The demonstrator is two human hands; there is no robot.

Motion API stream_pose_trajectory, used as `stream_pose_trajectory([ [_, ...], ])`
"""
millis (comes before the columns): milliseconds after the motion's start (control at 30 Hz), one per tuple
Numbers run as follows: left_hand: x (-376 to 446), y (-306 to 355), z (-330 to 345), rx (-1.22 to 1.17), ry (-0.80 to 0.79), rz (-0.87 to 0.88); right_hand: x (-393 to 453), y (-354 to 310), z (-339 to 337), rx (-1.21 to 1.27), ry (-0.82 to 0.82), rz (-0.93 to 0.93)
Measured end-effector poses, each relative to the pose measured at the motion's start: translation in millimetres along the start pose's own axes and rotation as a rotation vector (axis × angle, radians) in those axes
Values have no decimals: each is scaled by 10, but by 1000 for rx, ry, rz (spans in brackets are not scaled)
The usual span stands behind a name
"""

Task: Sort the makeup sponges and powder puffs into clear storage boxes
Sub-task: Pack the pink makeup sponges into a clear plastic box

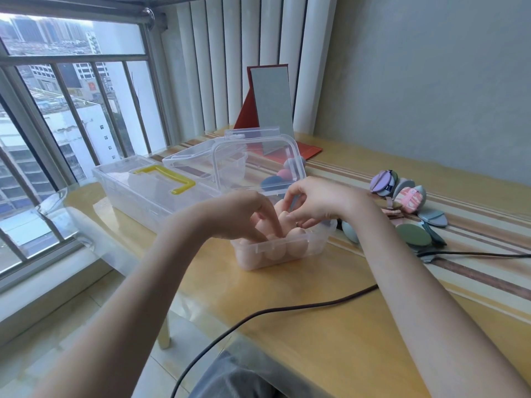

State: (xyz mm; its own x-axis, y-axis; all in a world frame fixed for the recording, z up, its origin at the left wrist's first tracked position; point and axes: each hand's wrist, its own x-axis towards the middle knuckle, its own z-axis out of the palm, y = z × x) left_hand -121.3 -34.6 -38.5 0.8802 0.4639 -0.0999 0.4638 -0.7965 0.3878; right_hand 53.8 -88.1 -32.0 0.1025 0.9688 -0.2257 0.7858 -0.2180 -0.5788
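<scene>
as peach egg-shaped makeup sponges [275, 249] fill a small clear plastic box [298, 248] on the striped table [330, 326], the left hand [244, 215] presses straight fingers among them; the right hand [313, 201] pinches one sponge above. pastel powder puffs [408, 196] lie nearby, right.
</scene>
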Motion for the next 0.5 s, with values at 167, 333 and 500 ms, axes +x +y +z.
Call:
stream_pose_trajectory([
  [167,134,51,134,73,170,-16,-13,-9,14,1,-40,-31],
  [333,124,49,129,74,142,-27,-10,8,-1,-11,-70,-36],
  [500,28,20,31,-83,164,51,32,31,1,-8,3,6],
])
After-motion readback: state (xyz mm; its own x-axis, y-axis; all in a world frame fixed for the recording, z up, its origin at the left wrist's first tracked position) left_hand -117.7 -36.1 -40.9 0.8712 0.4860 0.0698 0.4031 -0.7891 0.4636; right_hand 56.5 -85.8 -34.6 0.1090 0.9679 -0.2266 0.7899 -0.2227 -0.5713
